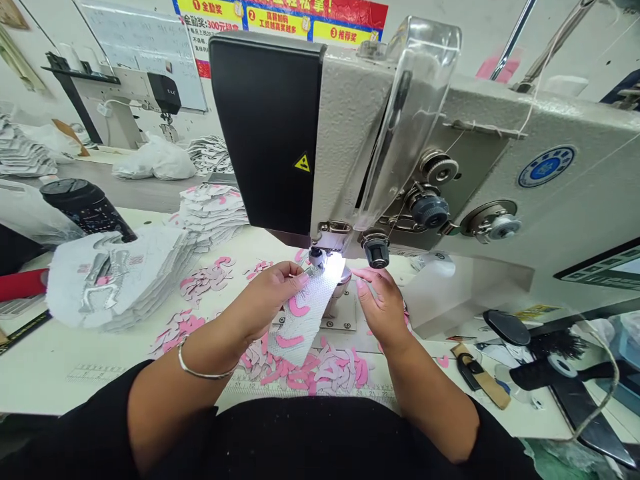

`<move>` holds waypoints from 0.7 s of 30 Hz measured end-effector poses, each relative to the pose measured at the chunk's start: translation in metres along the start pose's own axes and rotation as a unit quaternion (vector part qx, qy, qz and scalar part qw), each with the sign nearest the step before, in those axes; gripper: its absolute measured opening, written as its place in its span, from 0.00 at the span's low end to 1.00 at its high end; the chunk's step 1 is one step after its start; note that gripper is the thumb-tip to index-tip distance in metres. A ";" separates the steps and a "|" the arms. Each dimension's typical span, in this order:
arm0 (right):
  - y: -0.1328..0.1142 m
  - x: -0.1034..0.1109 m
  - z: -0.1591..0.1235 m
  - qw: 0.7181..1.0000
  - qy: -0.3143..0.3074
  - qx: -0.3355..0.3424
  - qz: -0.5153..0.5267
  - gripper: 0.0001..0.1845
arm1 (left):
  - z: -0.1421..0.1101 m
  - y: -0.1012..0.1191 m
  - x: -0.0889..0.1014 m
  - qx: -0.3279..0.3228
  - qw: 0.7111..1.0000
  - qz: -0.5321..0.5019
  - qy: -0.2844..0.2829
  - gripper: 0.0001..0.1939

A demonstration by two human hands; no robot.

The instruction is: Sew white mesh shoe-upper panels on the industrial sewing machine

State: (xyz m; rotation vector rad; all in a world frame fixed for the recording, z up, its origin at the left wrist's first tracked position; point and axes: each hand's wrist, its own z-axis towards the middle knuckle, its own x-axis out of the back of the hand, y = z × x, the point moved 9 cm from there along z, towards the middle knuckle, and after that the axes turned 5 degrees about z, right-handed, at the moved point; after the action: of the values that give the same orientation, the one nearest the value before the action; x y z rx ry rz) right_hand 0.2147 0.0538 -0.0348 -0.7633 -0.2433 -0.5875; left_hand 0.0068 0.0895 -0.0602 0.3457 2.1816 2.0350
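Note:
My left hand pinches the left edge of a white mesh fabric piece, thumb on top. Curved pink strips lie on that piece, which slopes down toward me from the lit needle area of a post-bed sewing machine. My right hand is just right of the post, index finger and thumb apart and pointing at the needle area. Nothing shows between those fingers; whether a fingertip touches the fabric is unclear. Below the fabric, loose pink and whitish curved strips are heaped on the table.
Stacked white cut pieces lie at left, beside a black tumbler. More stacked pieces stand behind. Further pink strips are scattered left of the machine. At right are a black thread spool and a tan-handled tool.

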 end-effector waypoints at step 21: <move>0.097 -0.035 -0.029 0.944 -0.088 -0.315 0.040 0.17 | 0.049 -0.101 0.138 0.104 0.845 0.520 0.071 0.12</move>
State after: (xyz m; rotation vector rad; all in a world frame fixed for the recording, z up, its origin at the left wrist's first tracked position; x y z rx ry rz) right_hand 0.2430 0.1029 -0.1258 -1.4434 -0.1857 -0.5221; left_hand -0.1207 0.1668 -0.1573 1.7938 2.5999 2.2382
